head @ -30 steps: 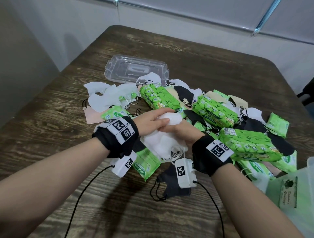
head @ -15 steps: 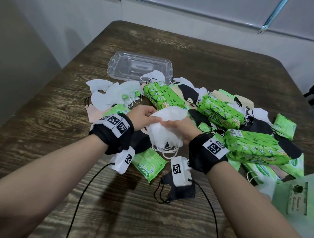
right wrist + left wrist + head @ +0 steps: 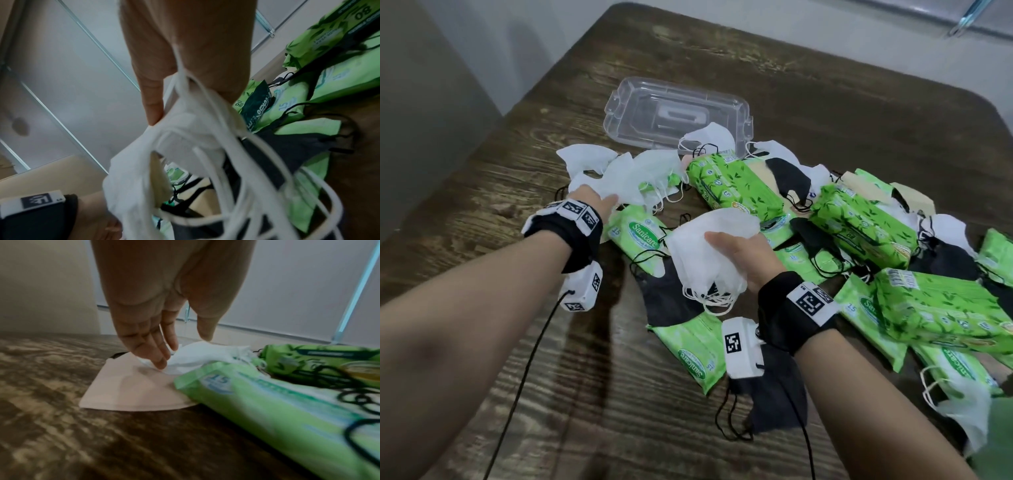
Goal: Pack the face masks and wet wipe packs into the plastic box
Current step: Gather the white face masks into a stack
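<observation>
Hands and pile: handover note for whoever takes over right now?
Right hand holds a stack of white masks above the pile.
Left hand is open, fingers reaching onto loose white masks at the pile's left edge.
Clear plastic piece sits behind the pile, nothing in it.
Done: white masks partly gathered.
Left: remaining masks and green wipe packs, all unpacked.

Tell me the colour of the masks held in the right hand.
White masks, gripped by the right hand; clearest in the head view.
</observation>
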`<state>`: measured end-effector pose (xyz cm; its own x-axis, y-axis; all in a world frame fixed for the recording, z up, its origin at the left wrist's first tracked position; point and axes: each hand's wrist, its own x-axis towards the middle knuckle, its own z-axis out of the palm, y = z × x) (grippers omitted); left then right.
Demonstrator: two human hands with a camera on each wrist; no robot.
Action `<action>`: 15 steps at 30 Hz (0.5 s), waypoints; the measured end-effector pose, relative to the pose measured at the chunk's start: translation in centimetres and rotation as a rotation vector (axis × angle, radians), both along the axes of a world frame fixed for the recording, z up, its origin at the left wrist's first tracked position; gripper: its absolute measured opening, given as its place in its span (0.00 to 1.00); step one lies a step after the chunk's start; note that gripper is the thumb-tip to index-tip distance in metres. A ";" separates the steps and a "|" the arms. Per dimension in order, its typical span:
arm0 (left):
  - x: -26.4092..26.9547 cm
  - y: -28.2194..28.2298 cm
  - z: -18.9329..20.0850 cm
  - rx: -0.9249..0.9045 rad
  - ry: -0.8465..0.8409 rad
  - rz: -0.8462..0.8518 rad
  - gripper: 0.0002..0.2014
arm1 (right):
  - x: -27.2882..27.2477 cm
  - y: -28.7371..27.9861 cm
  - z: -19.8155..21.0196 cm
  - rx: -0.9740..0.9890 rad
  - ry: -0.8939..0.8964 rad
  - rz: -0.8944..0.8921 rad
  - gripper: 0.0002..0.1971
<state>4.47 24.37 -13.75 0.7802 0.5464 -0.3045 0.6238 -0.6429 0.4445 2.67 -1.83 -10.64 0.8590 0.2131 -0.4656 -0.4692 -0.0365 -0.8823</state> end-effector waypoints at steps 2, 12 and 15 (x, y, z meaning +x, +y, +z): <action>1.0 0.9 -0.8 -0.016 -0.006 0.030 0.27 | 0.6 0.4 -0.5 -0.008 0.003 -0.009 0.18; 3.7 1.4 -3.0 -0.051 -0.118 0.074 0.34 | 2.3 2.0 -2.1 0.012 0.004 -0.013 0.15; 3.4 1.5 -3.5 -0.082 -0.104 0.070 0.34 | 2.4 2.1 -2.3 0.021 -0.004 -0.004 0.16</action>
